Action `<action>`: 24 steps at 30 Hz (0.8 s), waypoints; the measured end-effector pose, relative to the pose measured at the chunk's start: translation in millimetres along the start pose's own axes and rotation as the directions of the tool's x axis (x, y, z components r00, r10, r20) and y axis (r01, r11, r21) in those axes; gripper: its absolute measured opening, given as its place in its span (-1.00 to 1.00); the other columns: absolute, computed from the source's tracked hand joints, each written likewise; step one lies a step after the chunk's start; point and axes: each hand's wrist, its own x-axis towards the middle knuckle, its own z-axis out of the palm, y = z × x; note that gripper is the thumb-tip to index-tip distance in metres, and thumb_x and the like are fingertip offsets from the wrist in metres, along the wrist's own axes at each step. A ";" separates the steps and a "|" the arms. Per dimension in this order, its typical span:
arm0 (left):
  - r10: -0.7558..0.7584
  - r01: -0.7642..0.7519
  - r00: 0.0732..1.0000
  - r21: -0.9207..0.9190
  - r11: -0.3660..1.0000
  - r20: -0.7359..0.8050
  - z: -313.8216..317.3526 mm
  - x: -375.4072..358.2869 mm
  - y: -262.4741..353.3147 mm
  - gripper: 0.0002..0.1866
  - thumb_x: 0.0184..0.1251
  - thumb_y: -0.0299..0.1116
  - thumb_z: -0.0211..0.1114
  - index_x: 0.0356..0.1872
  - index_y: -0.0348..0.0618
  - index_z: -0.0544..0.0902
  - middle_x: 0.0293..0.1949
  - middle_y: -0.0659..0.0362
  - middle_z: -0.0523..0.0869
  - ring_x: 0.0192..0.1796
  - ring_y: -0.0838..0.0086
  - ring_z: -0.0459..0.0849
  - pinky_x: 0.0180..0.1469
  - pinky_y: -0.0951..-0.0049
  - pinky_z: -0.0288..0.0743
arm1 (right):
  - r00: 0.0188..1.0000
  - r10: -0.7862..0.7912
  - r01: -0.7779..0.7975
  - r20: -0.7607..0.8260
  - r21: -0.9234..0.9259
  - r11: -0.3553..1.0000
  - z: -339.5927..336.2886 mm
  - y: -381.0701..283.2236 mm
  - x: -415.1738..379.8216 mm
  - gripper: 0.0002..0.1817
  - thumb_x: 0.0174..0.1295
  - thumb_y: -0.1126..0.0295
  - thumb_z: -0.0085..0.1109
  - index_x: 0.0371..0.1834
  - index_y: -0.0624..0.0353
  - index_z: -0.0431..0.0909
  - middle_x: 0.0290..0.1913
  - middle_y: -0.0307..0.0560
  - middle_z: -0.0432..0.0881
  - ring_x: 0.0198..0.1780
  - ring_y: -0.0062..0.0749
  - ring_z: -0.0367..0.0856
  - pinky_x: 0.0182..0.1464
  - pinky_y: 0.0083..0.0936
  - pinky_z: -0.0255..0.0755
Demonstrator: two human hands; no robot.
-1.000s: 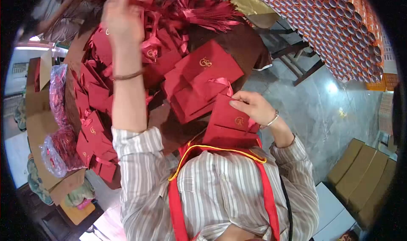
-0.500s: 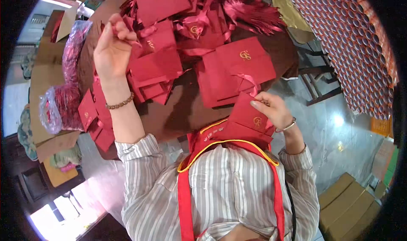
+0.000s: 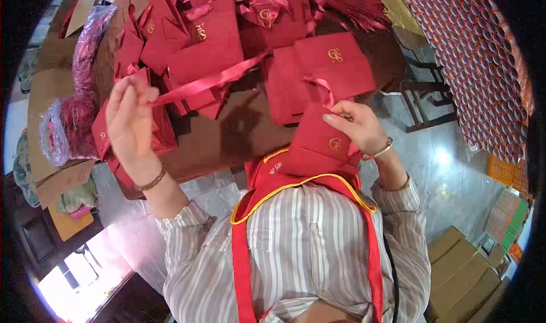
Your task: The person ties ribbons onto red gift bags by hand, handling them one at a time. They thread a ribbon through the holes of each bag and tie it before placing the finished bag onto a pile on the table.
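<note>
My left hand (image 3: 132,121) is raised on the left, fingers closed on one end of a loose red ribbon (image 3: 207,83). The ribbon slants up and right from it, over the red bags on the table. My right hand (image 3: 358,127) pinches the top corner of a small red paper gift bag (image 3: 318,135) with a gold emblem, held against my apron (image 3: 267,175). A short ribbon loop (image 3: 325,87) shows just above those fingers. Beyond it lies a stack of flat red bags (image 3: 341,67) with the same emblem.
More red bags (image 3: 210,33) cover the dark table (image 3: 239,135). A bundle of red ribbons (image 3: 352,4) lies at its far right. Plastic-wrapped red rolls (image 3: 85,124) stand at the left. Right are a large panel of round tubes (image 3: 472,44) and cardboard boxes (image 3: 463,272).
My left hand has come down and slightly left, and a ribbon now stretches out from it. My right hand, still on the bag, has moved a little upward.
</note>
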 end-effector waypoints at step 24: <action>-0.298 -0.003 0.890 0.658 0.753 0.345 113.0 -50.1 -128.7 -0.94 0.21 -0.53 0.19 -0.33 -0.29 0.59 -0.46 0.19 0.57 -0.45 0.62 0.50 -0.40 0.64 0.36 | 0.984 0.025 -0.009 0.178 -0.088 0.996 -9.9 -11.6 11.1 -0.72 0.07 0.32 0.23 -0.29 0.36 0.56 -0.51 -0.02 0.62 -0.47 -0.57 0.52 -0.39 -0.53 0.40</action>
